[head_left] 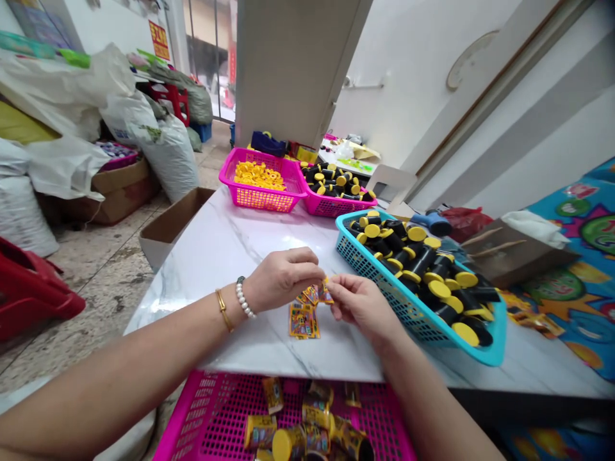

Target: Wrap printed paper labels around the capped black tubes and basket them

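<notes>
Both hands meet over the white marbled table. My left hand (288,275), with a pearl bracelet (245,298) and a gold bangle (223,310) on its wrist, is closed in a pinch at a small yellow printed label (325,293). Thumb and fingers of my right hand (358,301) pinch the same label from the other side. Partly under the hands lies a small stack of yellow printed labels (304,321). Below the table edge, a pink basket (216,416) holds several tubs wrapped in such labels (289,443).
To the right stands a blue basket (418,323) full of black tubs with yellow lids (439,288). Farther back are a pink basket (293,173) of yellow rings (259,176) and another of black tubs (331,179). A cardboard box (168,224) stands left of the table.
</notes>
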`<move>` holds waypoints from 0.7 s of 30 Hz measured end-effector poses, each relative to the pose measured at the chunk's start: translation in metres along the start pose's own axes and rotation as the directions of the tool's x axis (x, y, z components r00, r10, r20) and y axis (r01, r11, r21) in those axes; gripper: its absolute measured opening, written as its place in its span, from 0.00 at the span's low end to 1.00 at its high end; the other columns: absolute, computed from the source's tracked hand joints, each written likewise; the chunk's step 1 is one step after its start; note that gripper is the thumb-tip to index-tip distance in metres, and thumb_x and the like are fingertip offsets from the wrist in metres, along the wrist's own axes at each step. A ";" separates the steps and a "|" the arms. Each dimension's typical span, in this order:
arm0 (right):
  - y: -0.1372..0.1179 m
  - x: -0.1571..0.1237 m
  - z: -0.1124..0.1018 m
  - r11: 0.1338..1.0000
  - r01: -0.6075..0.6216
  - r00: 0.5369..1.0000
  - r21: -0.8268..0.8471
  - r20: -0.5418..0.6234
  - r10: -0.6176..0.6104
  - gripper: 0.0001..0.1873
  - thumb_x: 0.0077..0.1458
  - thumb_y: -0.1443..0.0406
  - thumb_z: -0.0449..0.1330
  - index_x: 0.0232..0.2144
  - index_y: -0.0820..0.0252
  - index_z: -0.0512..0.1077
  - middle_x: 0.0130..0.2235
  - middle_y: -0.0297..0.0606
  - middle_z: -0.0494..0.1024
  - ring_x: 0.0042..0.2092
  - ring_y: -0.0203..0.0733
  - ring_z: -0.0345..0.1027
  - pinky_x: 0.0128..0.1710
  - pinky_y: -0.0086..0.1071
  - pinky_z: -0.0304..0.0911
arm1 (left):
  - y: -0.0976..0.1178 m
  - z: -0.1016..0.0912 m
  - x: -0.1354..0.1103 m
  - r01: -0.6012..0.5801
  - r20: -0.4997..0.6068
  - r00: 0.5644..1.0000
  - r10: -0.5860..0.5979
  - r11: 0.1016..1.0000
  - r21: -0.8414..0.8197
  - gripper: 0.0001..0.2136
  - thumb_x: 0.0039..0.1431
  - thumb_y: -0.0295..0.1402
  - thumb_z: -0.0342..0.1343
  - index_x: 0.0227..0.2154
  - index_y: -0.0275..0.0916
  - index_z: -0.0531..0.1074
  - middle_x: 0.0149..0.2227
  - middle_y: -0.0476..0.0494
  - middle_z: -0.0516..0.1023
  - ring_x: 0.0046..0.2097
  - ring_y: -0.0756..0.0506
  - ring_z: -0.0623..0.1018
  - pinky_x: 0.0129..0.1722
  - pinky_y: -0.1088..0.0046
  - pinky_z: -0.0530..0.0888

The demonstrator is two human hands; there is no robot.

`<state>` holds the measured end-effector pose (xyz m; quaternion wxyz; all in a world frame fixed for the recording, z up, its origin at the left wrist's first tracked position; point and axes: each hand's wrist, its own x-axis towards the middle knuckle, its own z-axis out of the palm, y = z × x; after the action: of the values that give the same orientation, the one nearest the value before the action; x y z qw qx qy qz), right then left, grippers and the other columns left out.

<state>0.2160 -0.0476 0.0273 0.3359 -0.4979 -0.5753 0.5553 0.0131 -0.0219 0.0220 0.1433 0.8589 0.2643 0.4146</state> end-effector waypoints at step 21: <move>0.024 0.004 0.020 0.673 0.314 0.874 -0.670 -0.073 -0.481 0.17 0.61 0.63 0.51 0.20 0.59 0.64 0.22 0.31 0.64 0.27 0.35 0.58 0.28 0.30 0.51 | -0.002 0.017 0.004 0.546 0.032 0.835 -0.550 0.817 -0.185 0.03 0.50 0.31 0.61 0.25 0.38 0.77 0.27 0.46 0.78 0.29 0.49 0.73 0.29 0.74 0.68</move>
<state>0.2012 -0.0530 -0.0002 0.3276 -0.5072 -0.7781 0.1731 0.0275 -0.0185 0.0133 0.3332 0.7247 0.4614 0.3884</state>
